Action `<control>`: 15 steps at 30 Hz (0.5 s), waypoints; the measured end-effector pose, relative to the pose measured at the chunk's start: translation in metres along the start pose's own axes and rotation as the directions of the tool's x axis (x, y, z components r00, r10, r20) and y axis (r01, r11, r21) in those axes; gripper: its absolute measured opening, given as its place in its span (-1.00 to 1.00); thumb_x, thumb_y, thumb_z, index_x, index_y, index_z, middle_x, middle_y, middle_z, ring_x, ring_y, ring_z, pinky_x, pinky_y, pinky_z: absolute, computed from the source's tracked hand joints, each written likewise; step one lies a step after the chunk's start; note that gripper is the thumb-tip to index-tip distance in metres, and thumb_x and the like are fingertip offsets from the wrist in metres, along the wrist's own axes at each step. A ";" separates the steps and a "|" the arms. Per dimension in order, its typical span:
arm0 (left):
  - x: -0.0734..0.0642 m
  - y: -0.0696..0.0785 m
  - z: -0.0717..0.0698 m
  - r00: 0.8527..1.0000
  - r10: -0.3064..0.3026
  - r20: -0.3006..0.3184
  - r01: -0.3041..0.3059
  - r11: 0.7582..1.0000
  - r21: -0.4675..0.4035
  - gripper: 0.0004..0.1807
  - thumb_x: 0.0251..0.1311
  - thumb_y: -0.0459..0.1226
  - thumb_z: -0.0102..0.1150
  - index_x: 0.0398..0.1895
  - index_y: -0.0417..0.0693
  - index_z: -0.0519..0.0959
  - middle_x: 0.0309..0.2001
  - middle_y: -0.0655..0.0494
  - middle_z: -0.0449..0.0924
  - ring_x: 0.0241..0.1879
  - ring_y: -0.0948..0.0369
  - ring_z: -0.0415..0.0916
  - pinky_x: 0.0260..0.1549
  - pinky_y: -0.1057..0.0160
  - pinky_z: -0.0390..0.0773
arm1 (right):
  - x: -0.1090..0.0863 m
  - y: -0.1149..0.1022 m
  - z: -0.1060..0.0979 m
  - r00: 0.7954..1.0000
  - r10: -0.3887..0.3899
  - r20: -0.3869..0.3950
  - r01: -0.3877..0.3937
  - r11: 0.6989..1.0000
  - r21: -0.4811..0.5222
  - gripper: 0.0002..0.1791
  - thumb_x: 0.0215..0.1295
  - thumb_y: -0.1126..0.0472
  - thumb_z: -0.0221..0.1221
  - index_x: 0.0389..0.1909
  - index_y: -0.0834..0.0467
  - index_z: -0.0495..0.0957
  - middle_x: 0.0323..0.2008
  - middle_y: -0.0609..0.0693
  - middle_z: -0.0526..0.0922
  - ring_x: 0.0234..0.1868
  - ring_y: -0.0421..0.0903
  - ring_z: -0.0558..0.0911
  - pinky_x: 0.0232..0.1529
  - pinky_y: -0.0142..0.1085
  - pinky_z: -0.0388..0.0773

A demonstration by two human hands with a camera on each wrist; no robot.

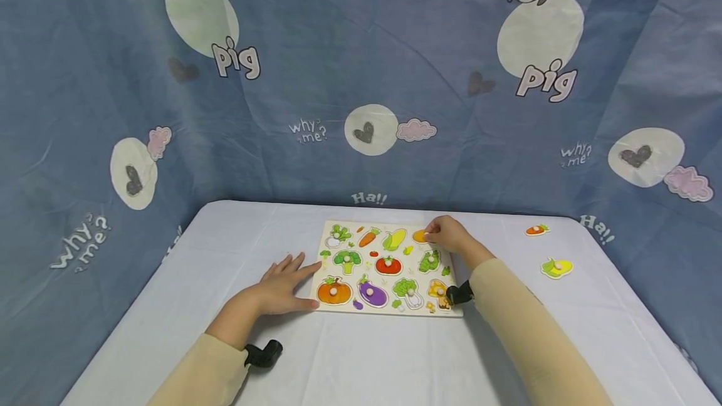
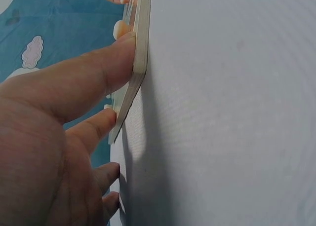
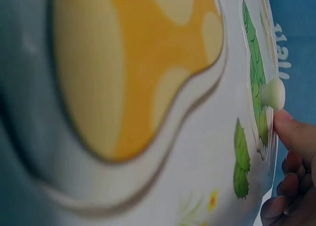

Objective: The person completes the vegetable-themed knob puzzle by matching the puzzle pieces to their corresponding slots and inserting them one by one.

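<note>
A wooden vegetable puzzle board [image 1: 361, 277] lies on the table with knobbed pieces in it, among them a pumpkin [image 1: 334, 291], a tomato [image 1: 388, 265] and an eggplant [image 1: 373, 292]. At its left edge my left hand [image 1: 284, 287] is spread, thumb on the front corner and index finger against the side. In the left wrist view, that thumb [image 2: 111, 65] presses the board's edge. My right hand [image 1: 447, 234] pinches an orange puzzle piece [image 1: 419, 236] at the back right corner, partly covering it. A mushroom piece [image 3: 143, 78] looms close in the right wrist view.
To the right of the board, a loose carrot piece [image 1: 537, 230] and a loose corn piece [image 1: 557, 268] lie on the white tablecloth [image 1: 361, 362]. Blue printed fabric [image 1: 316, 67] rises behind the table's far edge. Each wrist bears a black strap mount [image 1: 264, 354].
</note>
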State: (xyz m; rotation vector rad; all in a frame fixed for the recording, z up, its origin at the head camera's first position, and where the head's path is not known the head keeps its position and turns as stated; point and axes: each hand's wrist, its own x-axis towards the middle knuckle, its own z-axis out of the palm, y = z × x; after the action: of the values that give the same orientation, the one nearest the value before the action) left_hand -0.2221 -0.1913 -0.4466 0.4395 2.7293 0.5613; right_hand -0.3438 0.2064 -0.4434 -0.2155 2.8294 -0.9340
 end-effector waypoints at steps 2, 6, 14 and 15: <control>0.000 0.000 0.000 1.000 0.004 0.001 -0.004 1.000 0.000 0.02 0.05 0.27 0.31 0.56 0.16 0.20 0.59 -0.20 -0.13 0.55 -0.23 -0.32 0.45 -0.29 -0.28 | -0.001 0.000 0.000 1.000 -0.001 -0.004 0.001 1.000 0.001 -0.84 0.36 0.21 0.28 -0.25 0.25 0.65 -0.35 0.04 0.62 -0.31 -0.06 0.52 -0.21 -0.20 0.51; 0.000 0.001 -0.001 1.000 0.011 0.003 -0.011 1.000 -0.001 0.02 0.05 0.27 0.31 0.56 0.15 0.19 0.59 -0.21 -0.14 0.55 -0.24 -0.32 0.45 -0.30 -0.28 | -0.002 -0.002 0.000 1.000 0.006 -0.010 -0.006 1.000 0.008 -0.85 0.35 0.21 0.29 -0.25 0.25 0.65 -0.33 0.05 0.62 -0.29 -0.05 0.52 -0.20 -0.20 0.51; -0.002 0.003 -0.002 1.000 -0.002 -0.002 0.002 1.000 0.001 -0.01 0.06 0.24 0.33 0.56 0.18 0.21 0.59 -0.20 -0.11 0.55 -0.23 -0.30 0.45 -0.29 -0.26 | -0.006 -0.004 -0.002 0.999 0.029 -0.031 -0.028 0.999 0.022 -0.81 0.33 0.17 0.32 -0.19 0.23 0.67 -0.32 0.06 0.57 -0.28 -0.02 0.48 -0.24 -0.21 0.45; -0.003 0.003 -0.002 1.000 0.000 -0.003 0.000 1.000 -0.001 -0.01 0.06 0.24 0.33 0.55 0.17 0.21 0.58 -0.21 -0.11 0.55 -0.23 -0.29 0.45 -0.30 -0.25 | -0.007 -0.004 -0.004 0.999 0.034 -0.036 -0.033 0.999 0.021 -0.79 0.33 0.16 0.32 -0.17 0.23 0.67 -0.31 0.07 0.56 -0.27 -0.02 0.47 -0.25 -0.20 0.44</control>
State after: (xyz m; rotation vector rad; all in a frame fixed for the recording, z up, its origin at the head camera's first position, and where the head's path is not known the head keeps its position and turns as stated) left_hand -0.2194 -0.1898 -0.4429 0.4384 2.7317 0.5642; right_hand -0.3371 0.2066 -0.4372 -0.1498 2.8460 -0.9690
